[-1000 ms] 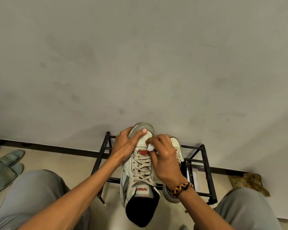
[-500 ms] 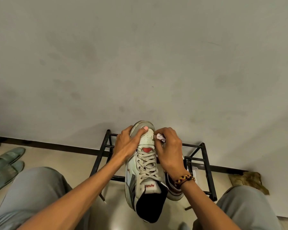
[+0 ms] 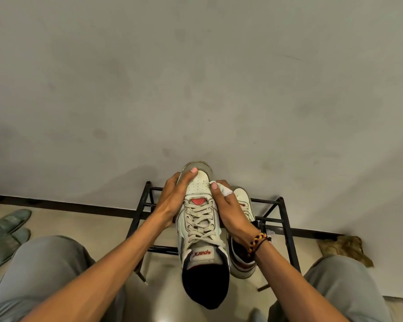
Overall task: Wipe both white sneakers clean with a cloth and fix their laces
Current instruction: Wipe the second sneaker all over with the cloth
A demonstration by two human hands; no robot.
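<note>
Above rack (image 3: 286,219), left hand (image 3: 172,198) grips sneaker (image 3: 201,219); right hand (image 3: 228,205) pinches cloth (image 3: 225,189)

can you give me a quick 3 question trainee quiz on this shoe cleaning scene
1. True or false: the left hand grips the toe end of the held sneaker.
2. Where does the white cloth sit? A) on the floor B) in the right hand, against the sneaker's toe side C) draped on the rack
3. Fill in: the second sneaker lies to the ______ of the held one.

Key: 1 true; 2 B; 3 right
</note>
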